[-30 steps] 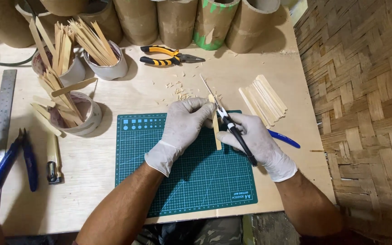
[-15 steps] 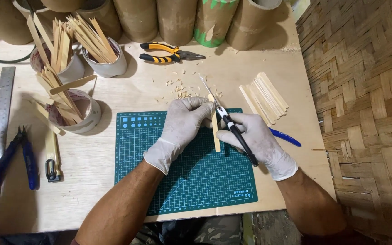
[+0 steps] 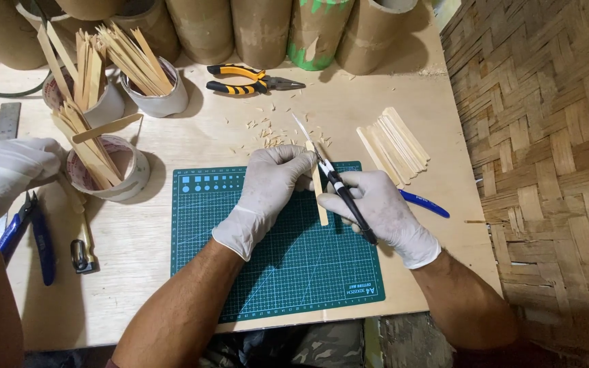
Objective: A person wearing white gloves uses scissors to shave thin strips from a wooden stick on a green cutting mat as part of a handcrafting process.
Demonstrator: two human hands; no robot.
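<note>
My left hand [image 3: 275,182], in a white glove, pinches the upper end of a thin wooden stick [image 3: 319,195] that lies over the green cutting mat [image 3: 267,272]. In my right hand [image 3: 375,204], gloved too, is a black-handled craft knife [image 3: 335,182]; its blade points up and left past the stick's top end. Both hands meet at the mat's upper right part. Small wood shavings [image 3: 267,129] lie on the table just above them.
A pile of flat sticks [image 3: 393,143] and a blue pen [image 3: 425,204] lie right of my hands. Yellow-black pliers [image 3: 250,78], cups of sticks [image 3: 107,163], cardboard tubes [image 3: 260,27] stand behind. Another person's gloved hand [image 3: 5,180] is at the left, near blue pliers [image 3: 32,232].
Another person's gloved hand and forearm have come into view at the left edge. My hands hold the same stick and knife, hardly moved.
</note>
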